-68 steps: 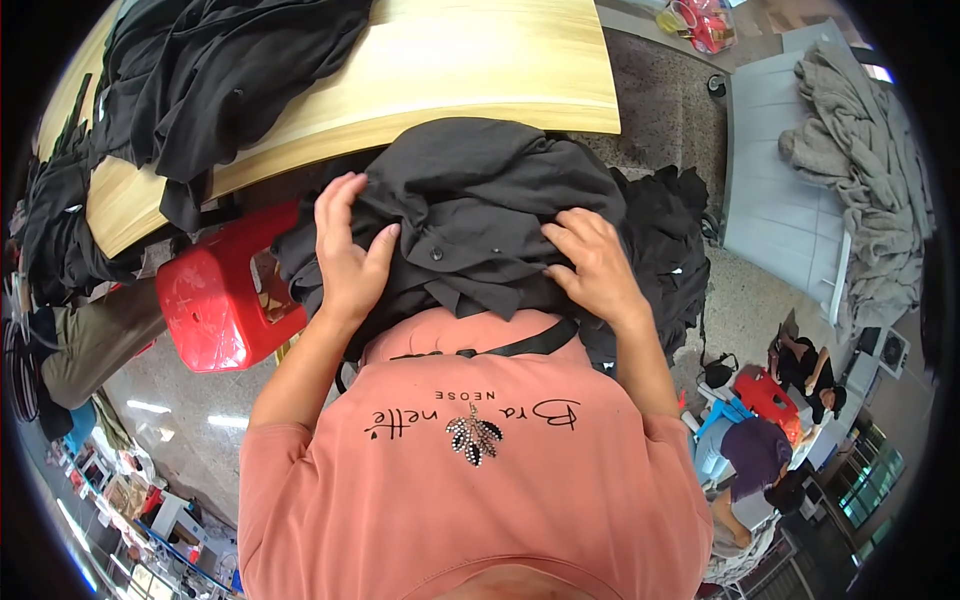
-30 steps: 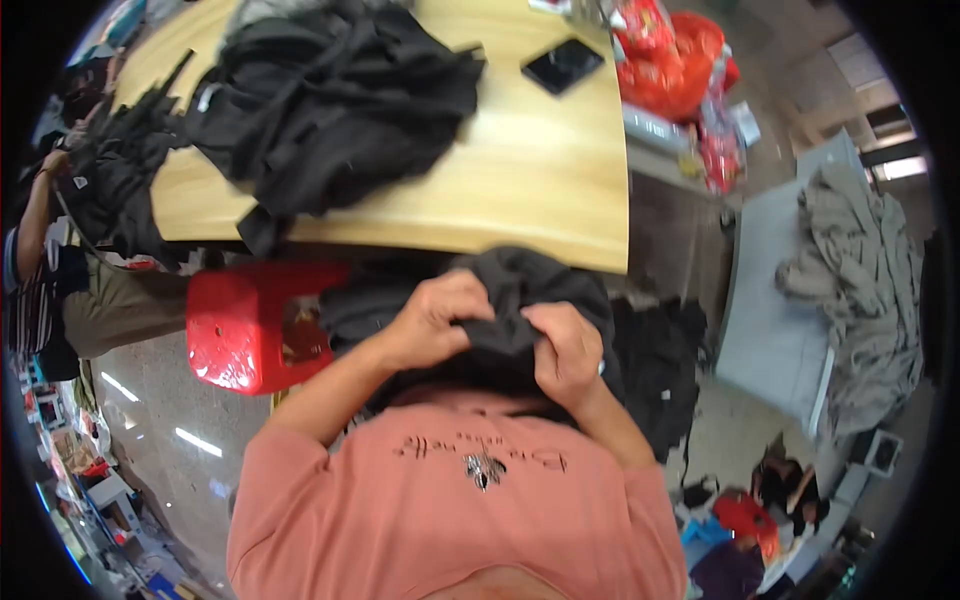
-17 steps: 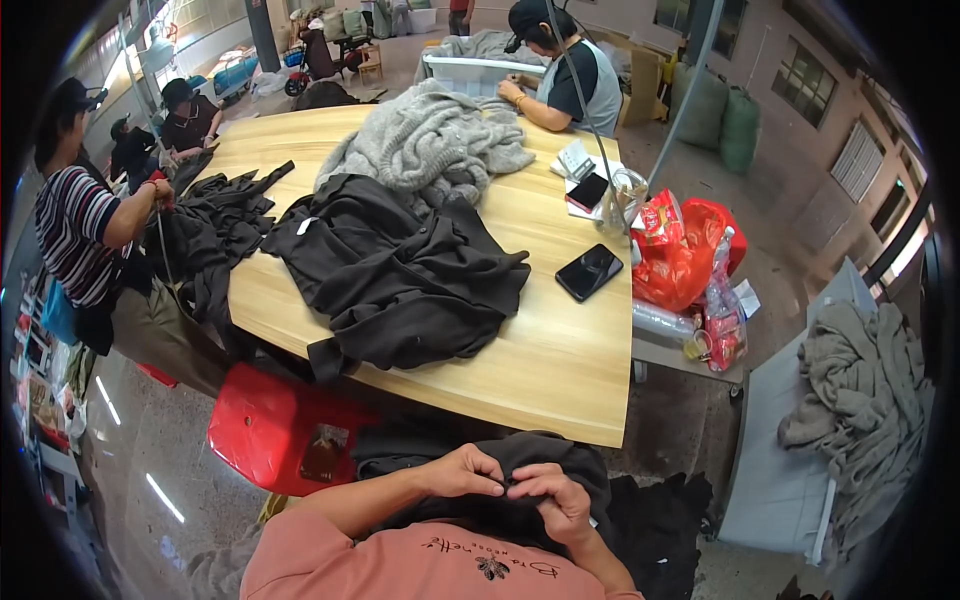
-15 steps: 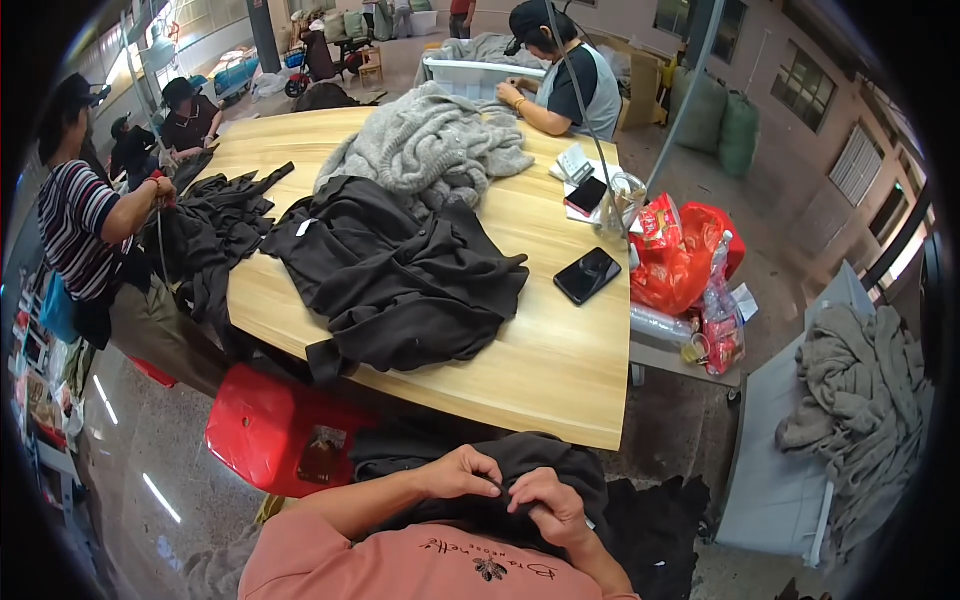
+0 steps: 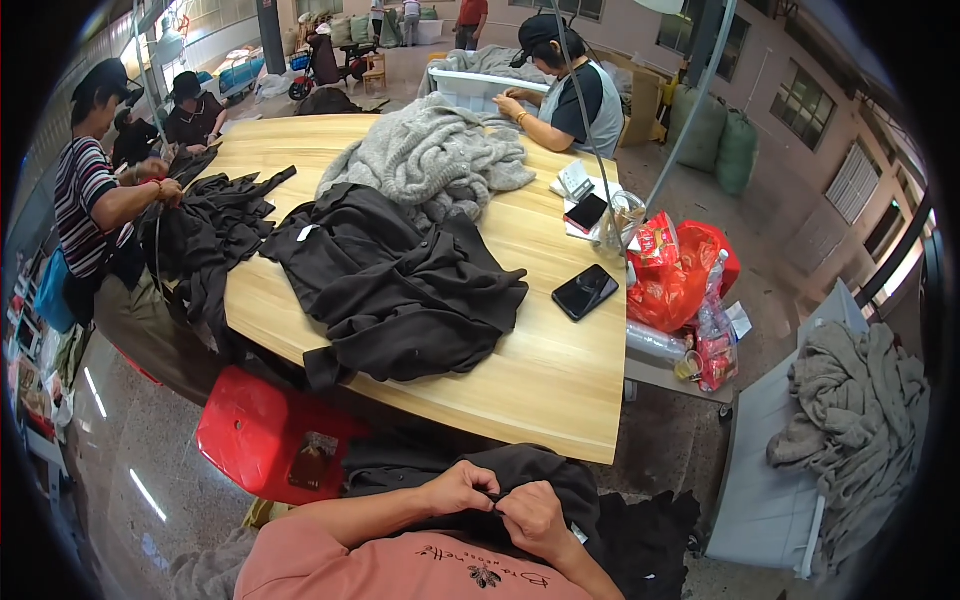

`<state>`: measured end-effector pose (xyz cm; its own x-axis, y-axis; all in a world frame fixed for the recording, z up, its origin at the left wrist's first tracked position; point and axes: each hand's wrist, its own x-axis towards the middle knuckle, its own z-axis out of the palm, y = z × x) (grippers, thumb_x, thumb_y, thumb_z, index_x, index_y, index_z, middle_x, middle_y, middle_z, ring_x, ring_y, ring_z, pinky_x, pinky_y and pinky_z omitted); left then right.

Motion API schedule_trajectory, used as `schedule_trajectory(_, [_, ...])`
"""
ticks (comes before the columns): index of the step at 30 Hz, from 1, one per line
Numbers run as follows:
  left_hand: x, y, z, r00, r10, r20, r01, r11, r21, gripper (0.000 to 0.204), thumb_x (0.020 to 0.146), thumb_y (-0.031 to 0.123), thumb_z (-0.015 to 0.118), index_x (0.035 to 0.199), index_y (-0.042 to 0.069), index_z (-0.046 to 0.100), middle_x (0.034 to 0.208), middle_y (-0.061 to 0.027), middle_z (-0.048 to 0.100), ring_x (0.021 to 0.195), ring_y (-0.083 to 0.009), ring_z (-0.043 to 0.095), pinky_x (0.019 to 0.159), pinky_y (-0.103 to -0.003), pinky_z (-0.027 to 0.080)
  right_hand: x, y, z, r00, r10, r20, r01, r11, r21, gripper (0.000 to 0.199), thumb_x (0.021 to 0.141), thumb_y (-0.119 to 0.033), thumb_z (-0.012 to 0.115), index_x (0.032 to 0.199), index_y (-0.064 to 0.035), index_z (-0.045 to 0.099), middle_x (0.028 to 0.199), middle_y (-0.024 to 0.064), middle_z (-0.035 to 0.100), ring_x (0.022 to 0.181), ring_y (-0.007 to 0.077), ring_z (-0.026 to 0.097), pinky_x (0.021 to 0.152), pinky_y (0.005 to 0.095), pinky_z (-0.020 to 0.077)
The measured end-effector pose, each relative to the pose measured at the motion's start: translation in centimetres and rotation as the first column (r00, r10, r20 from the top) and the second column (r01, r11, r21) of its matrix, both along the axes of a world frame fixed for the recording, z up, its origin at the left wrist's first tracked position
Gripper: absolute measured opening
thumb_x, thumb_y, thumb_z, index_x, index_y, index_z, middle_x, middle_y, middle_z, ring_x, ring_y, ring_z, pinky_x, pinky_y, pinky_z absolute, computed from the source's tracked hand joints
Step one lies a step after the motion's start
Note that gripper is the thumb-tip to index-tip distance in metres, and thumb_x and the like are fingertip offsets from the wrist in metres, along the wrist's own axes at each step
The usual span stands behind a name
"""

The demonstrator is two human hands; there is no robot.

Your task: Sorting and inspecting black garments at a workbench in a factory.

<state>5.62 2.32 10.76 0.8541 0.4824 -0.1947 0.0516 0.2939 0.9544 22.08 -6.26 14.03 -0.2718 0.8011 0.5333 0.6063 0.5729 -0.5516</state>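
A black garment (image 5: 430, 462) lies across my lap, below the table's near edge. My left hand (image 5: 462, 490) pinches a small bit of its dark cloth between thumb and fingers. Right beside it, my right hand (image 5: 535, 515) is curled closed on the same cloth, its knuckles turned up. What exactly sits between the fingertips is too small to make out. On the table ahead of me lies another black garment (image 5: 400, 280), spread in folds with a white label near its collar. A grey knit heap (image 5: 430, 155) rests behind it.
The wooden table (image 5: 560, 390) holds a black phone (image 5: 585, 292) at its right. A red stool (image 5: 240, 430) stands at left, a bin (image 5: 750, 510) of grey knits at right. Red bags (image 5: 680, 270) sit beside the table. Co-workers handle garments at left and far side.
My hands have drawn closer together on the cloth, and my right hand has turned with its fingers curling in. The view has shifted slightly. The co-worker at left has moved their hands.
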Motion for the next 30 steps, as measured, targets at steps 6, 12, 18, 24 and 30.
schedule_trajectory(6, [0.0, -0.1, -0.1, 0.999, 0.023, 0.041, -0.021, 0.999, -0.039, 0.006, 0.07, 0.0, 0.063, 0.075, -0.002, 0.061, 0.071, 0.0002, 0.058, 0.068, -0.0049, 0.049, 0.063, -0.02, 0.039, -0.2, -0.1, 0.0, 0.997, -0.065, 0.041, 0.063, 0.997, 0.048, 0.017, 0.061, 0.002, 0.061, 0.075, -0.0065, 0.058, 0.069, 0.0033, 0.055, 0.07, 0.0208, 0.055, 0.062, 0.0323, 0.038])
schedule_trajectory(12, [-0.1, -0.4, -0.8, 0.993, 0.097, 0.064, -0.098, 0.995, 0.019, 0.008, 0.077, 0.005, 0.061, 0.082, -0.002, 0.063, 0.074, 0.0011, 0.058, 0.071, -0.004, 0.05, 0.065, -0.02, 0.041, -0.5, 0.0, -0.2, 0.99, -0.12, 0.073, 0.116, 0.992, 0.049, 0.017, 0.061, 0.002, 0.06, 0.076, -0.0057, 0.058, 0.07, 0.0037, 0.056, 0.071, 0.0217, 0.055, 0.062, 0.0326, 0.0377])
schedule_trajectory(18, [-0.1, -0.6, -1.1, 0.983, 0.172, 0.062, -0.174, 0.984, 0.035, 0.009, 0.078, 0.005, 0.063, 0.084, -0.001, 0.063, 0.075, 0.0016, 0.059, 0.07, -0.0033, 0.051, 0.063, -0.019, 0.042, -0.7, 0.4, -0.7, 0.984, -0.175, -0.011, 0.175, 0.984, -0.02, 0.015, 0.063, 0.005, 0.059, 0.075, -0.0031, 0.057, 0.077, 0.0075, 0.056, 0.07, 0.0243, 0.055, 0.061, 0.0337, 0.0423])
schedule_trajectory(24, [0.1, -0.4, -1.4, 0.982, 0.181, 0.051, -0.174, 0.977, -0.125, 0.007, 0.079, 0.004, 0.062, 0.084, -0.001, 0.064, 0.076, 0.0004, 0.061, 0.069, -0.003, 0.051, 0.063, -0.018, 0.042, -1.1, 0.5, -2.0, 0.979, -0.206, -0.01, 0.206, 0.975, 0.085, 0.018, 0.064, 0.006, 0.057, 0.081, -0.0004, 0.054, 0.081, 0.0116, 0.055, 0.067, 0.0265, 0.055, 0.056, 0.0321, 0.0467])
schedule_trajectory(30, [0.1, -0.4, -2.1, 0.981, 0.187, 0.056, -0.172, 0.963, -0.207, 0.006, 0.08, 0.006, 0.061, 0.082, 0.001, 0.064, 0.074, 0.0013, 0.06, 0.069, -0.0025, 0.05, 0.062, -0.017, 0.041, -1.0, 0.8, -2.4, 0.979, -0.173, -0.106, 0.178, 0.983, 0.039, 0.018, 0.066, 0.005, 0.058, 0.083, -0.0005, 0.054, 0.085, 0.0126, 0.057, 0.068, 0.0271, 0.058, 0.055, 0.0316, 0.048])
